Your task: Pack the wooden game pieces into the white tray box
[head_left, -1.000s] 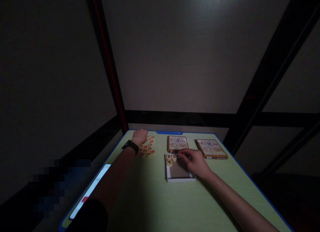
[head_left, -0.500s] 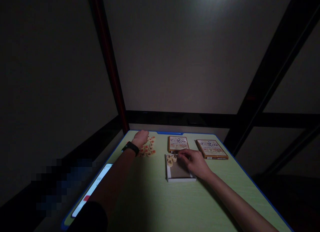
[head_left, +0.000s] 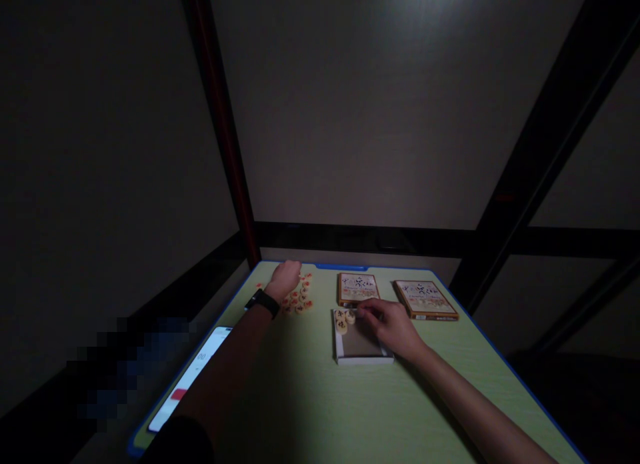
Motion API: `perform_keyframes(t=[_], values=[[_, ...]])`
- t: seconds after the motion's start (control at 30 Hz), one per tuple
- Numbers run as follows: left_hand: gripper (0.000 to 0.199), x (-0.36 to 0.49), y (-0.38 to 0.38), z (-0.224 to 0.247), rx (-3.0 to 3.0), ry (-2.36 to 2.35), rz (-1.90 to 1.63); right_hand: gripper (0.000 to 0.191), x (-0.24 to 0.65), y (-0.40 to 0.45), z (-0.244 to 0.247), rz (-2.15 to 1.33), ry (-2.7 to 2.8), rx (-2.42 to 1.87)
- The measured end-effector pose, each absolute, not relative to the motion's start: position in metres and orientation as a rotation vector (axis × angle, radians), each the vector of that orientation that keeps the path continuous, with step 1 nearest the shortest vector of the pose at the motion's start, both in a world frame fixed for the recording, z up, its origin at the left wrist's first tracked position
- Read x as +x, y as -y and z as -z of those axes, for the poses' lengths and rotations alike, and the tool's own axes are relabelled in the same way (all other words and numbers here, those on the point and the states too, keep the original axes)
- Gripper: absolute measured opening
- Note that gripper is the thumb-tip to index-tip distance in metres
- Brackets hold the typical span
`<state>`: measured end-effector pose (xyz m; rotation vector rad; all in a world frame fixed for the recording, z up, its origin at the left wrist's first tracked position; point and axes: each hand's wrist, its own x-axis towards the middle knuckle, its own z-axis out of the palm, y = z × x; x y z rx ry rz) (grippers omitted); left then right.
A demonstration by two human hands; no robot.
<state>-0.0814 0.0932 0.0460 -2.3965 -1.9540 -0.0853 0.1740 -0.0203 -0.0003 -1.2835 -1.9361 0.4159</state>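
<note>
My left hand [head_left: 286, 279] reaches to the far left of the table, its fingers curled down among several round Chinese chess pieces [head_left: 301, 297]. Its fingertips are largely hidden, so what they grip cannot be made out. My right hand [head_left: 390, 324] is closed in a pinch over the far edge of a shallow open box [head_left: 363, 341] with white sides and a brown bottom. Whatever lies between those fingertips is too small and dark to tell. Just left of them, three pale chess pieces [head_left: 341, 325] sit together in the box's far left corner.
Two Chinese chess boxes, a smaller one [head_left: 358, 286] and a larger one [head_left: 425, 297], lie behind and right of the open box. A lit phone [head_left: 193, 377] rests along the left edge of the green table [head_left: 310, 404], which has a blue rim. A wall stands behind.
My left hand has shifted slightly to the right over the pieces, and a loose piece now shows to its left. My right hand stays at the box in the same pinch.
</note>
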Motion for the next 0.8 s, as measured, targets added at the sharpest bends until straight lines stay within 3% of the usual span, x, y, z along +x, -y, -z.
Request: perform_keyframes(t=[0.2, 0.4, 0.6, 0.8], values=[[0.025, -0.057, -0.063, -0.053, -2.552, 1.757, 0.328, 0.023, 0.17, 0.019, 0.002, -0.519, 1.769, -1.206], [0.016, -0.015, -0.003, -0.044, -2.832, 1.314, 0.771, 0.051, 0.162, 0.017, 0.002, -0.977, 1.361, -1.004], [0.022, 0.002, 0.021, -0.024, -2.782, 1.31, 0.852, 0.047, 0.163, 0.016, 0.002, -1.211, 1.182, -0.917], [0.031, 0.002, 0.017, -0.006, -2.765, 1.224, 1.234, 0.047, 0.165, 0.015, 0.005, -1.243, 1.069, -0.907]])
